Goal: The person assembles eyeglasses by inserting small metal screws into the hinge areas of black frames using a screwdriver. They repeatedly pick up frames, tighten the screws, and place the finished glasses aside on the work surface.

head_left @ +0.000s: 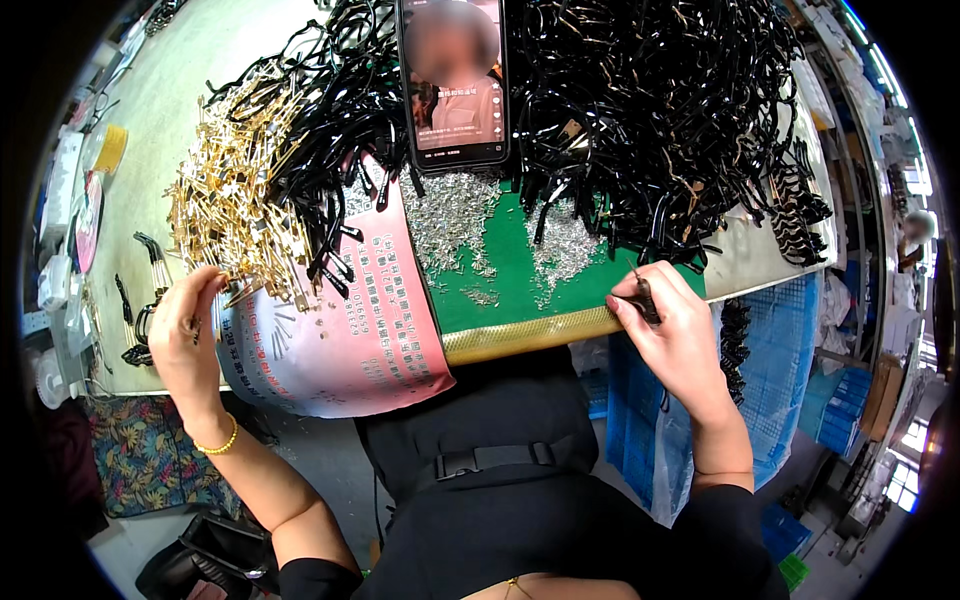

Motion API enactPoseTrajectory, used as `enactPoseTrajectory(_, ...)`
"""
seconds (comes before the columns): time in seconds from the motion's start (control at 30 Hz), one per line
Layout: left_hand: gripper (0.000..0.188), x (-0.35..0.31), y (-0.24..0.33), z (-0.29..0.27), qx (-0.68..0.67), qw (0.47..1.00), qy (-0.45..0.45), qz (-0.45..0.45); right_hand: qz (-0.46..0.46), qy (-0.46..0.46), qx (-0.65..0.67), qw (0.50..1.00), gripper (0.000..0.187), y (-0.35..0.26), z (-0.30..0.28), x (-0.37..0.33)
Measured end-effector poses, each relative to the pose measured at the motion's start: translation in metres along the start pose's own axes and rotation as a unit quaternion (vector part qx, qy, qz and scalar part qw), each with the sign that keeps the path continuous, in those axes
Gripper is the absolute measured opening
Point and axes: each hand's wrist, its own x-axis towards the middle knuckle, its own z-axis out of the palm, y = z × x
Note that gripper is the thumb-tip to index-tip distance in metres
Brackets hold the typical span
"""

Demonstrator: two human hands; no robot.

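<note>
My left hand (pixel 186 325), a yellow beaded bracelet at its wrist, is at the lower left edge of a heap of thin gold metal pieces (pixel 240 185). Its fingertips are pinched together; what they hold, if anything, cannot be made out. In my right hand (pixel 672 335) is a small dark-handled screwdriver (pixel 648 300), its thin shaft pointing up and away. That hand is over the right end of the green mat (pixel 480 308). Tiny silver screws (pixel 450 225) lie on the mat in loose piles. Behind them spreads a large tangle of glossy black glasses arms (pixel 650 110).
A phone (pixel 457 120) with a lit screen stands at the mat's far edge. A pink and blue printed sheet (pixel 385 330) hangs over the table's near edge beside a gold mesh strip (pixel 530 333). Blue crates (pixel 765 370) stand below at right. A yellow tape roll (pixel 110 148) is at far left.
</note>
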Motion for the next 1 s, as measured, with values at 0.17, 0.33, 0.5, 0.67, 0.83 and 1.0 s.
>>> enactPoseTrajectory(0.17,0.015,-0.014,0.070,0.004,-0.197,0.976,0.053,-0.080,0.047,-0.053,0.386,0.920,0.007,-0.024,-0.003,0.002)
enactPoseTrajectory(0.33,0.014,-0.032,0.186,0.041,-0.551,0.798,-0.209,-0.127,0.108,-0.117,0.543,0.825,0.006,-0.056,0.011,0.013)
enactPoseTrajectory(0.5,0.014,-0.040,0.197,0.059,-0.547,0.821,-0.149,-0.065,0.161,-0.115,0.520,0.831,0.008,-0.056,0.017,0.011)
enactPoseTrajectory(0.67,0.019,-0.042,0.190,0.060,-0.505,0.853,-0.132,-0.012,0.177,-0.170,0.527,0.814,0.010,-0.055,0.018,0.012)
enactPoseTrajectory(0.83,0.022,-0.043,0.193,0.063,-0.416,0.903,-0.094,0.055,0.186,-0.194,0.513,0.815,0.008,-0.062,0.016,0.012)
enactPoseTrajectory(1.0,0.020,-0.044,0.191,0.058,-0.390,0.903,-0.171,0.053,-0.033,-0.221,0.138,0.965,0.036,-0.052,0.003,0.009)
